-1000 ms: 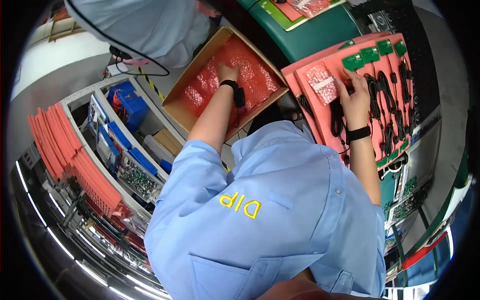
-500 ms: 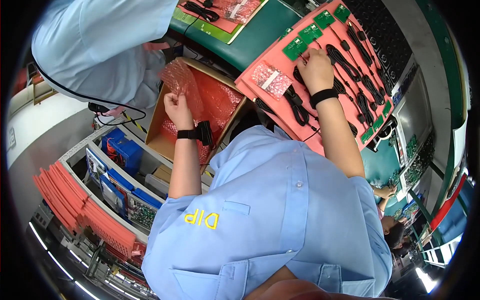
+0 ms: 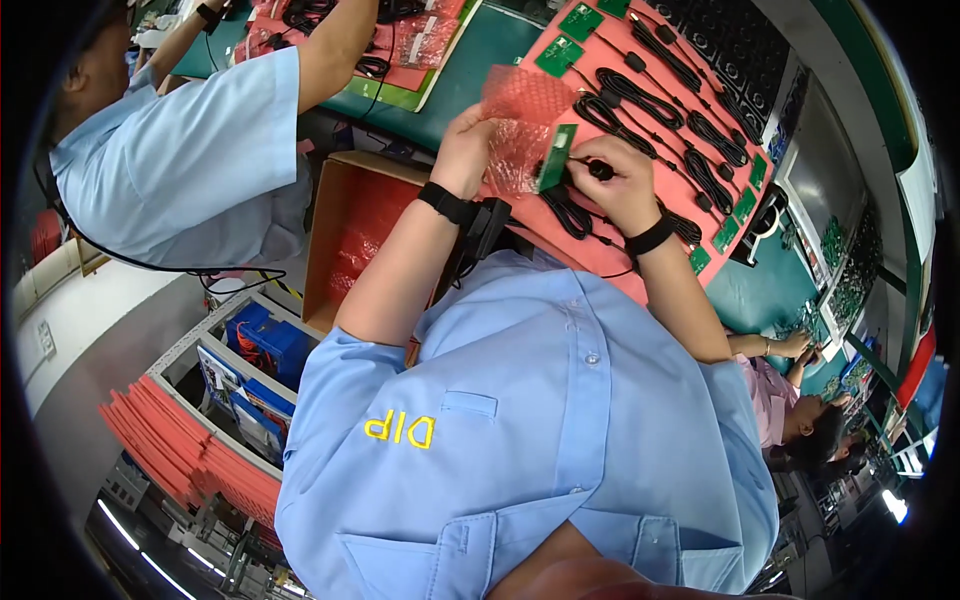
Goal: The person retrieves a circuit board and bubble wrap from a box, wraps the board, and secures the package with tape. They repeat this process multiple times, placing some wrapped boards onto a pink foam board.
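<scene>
My left hand (image 3: 463,152) is closed on the edge of a clear, pinkish bubble-wrap bag (image 3: 515,150), which hangs over the near left part of a pink foam sheet (image 3: 548,222). Facing it, my right hand (image 3: 618,185) grips a green circuit board (image 3: 557,158) by the side where its black cable joins. A black piece of that cable (image 3: 600,170) shows between the fingers. The board stands on edge against the bag; whether it is partly inside, I cannot tell. Several coiled black cables (image 3: 640,97) with boards lie on the foam to the right.
Left of the foam stands a cardboard box (image 3: 322,225) lined with red bubble wrap (image 3: 365,245). A co-worker's arm (image 3: 335,50) reaches over the green bench (image 3: 425,135) at the far left. A shelf with blue bins (image 3: 265,335) stands at lower left.
My left hand has brought the bubble-wrap bag from above the box rightward to the foam. My right hand has lifted a circuit board off the foam and drawn it toward the bag.
</scene>
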Action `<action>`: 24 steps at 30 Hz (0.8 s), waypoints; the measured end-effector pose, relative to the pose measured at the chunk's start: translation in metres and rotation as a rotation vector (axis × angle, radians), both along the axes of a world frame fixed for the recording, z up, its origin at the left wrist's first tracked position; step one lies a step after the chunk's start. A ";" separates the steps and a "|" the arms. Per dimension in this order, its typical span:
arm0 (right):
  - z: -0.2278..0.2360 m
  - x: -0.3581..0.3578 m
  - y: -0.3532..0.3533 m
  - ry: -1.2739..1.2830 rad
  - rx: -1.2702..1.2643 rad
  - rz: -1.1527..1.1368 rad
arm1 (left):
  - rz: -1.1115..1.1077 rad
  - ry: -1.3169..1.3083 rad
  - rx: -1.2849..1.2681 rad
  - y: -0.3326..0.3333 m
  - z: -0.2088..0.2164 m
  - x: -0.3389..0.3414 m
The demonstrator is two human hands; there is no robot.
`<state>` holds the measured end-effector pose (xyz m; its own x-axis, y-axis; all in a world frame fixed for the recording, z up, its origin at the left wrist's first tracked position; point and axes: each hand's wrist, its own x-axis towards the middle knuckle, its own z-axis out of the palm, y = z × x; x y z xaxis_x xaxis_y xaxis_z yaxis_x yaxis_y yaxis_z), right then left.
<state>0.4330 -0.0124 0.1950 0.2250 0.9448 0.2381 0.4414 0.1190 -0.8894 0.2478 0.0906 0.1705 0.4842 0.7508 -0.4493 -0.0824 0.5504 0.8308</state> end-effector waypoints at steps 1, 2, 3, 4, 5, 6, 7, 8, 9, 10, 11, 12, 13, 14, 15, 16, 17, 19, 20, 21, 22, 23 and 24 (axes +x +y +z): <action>0.001 -0.006 0.003 -0.073 -0.009 0.039 | 0.002 -0.109 -0.084 -0.001 0.003 0.002; 0.001 -0.009 0.004 -0.145 -0.018 0.080 | 0.007 -0.214 -0.170 -0.002 0.007 0.003; -0.001 -0.011 0.006 -0.141 -0.018 0.069 | 0.014 -0.318 -0.256 -0.002 0.009 0.003; -0.007 -0.012 0.010 -0.189 -0.043 0.057 | 0.006 -0.311 -0.256 -0.002 0.009 -0.001; -0.010 -0.014 0.014 -0.237 -0.069 0.047 | -0.003 -0.305 -0.276 -0.001 0.009 -0.007; -0.013 -0.015 0.016 -0.285 -0.095 0.038 | -0.011 -0.298 -0.296 0.000 0.010 -0.012; -0.015 -0.015 0.016 -0.279 -0.095 0.034 | -0.018 -0.292 -0.316 0.000 0.010 -0.016; -0.016 -0.013 0.017 -0.245 -0.091 0.017 | -0.021 -0.286 -0.317 0.000 0.010 -0.017; -0.013 -0.012 0.019 -0.212 -0.084 0.002 | -0.024 -0.192 -0.148 0.000 0.016 -0.015; -0.011 -0.011 0.019 -0.180 -0.079 -0.013 | -0.027 -0.099 0.020 0.000 0.024 -0.013; -0.010 -0.011 0.019 -0.177 -0.081 -0.017 | -0.035 -0.007 0.186 0.001 0.032 -0.012; -0.010 -0.010 0.018 -0.146 -0.006 -0.027 | -0.041 -0.006 0.184 0.003 0.042 -0.009; -0.009 -0.009 0.017 -0.116 0.067 -0.037 | -0.082 0.086 0.359 0.004 0.053 -0.007; -0.007 -0.010 0.017 -0.083 0.145 -0.038 | -0.114 0.183 0.536 0.004 0.066 -0.006; -0.006 -0.010 0.016 -0.081 0.146 -0.035 | -0.147 0.279 0.712 0.003 0.072 -0.006; -0.004 -0.011 0.014 -0.089 0.140 -0.047 | -0.146 0.281 0.713 0.002 0.068 -0.006; -0.002 -0.011 0.013 -0.097 0.133 -0.059 | -0.142 0.084 0.456 -0.001 0.058 -0.005; -0.002 -0.011 0.011 -0.109 0.126 -0.077 | -0.133 -0.305 -0.066 -0.005 0.046 -0.002; -0.004 -0.011 0.010 -0.113 0.094 -0.079 | -0.138 -0.307 -0.067 -0.005 0.047 -0.001; -0.005 -0.012 0.009 -0.117 0.063 -0.082 | -0.113 -0.364 -0.143 -0.006 0.047 -0.002; -0.006 -0.012 0.009 -0.120 0.031 -0.084 | -0.088 -0.420 -0.220 -0.006 0.049 -0.002; -0.006 -0.012 0.010 -0.122 0.029 -0.087 | -0.062 -0.475 -0.297 -0.006 0.050 -0.003; -0.006 -0.012 0.011 -0.148 0.020 -0.063 | -0.062 -0.476 -0.300 -0.005 0.050 -0.004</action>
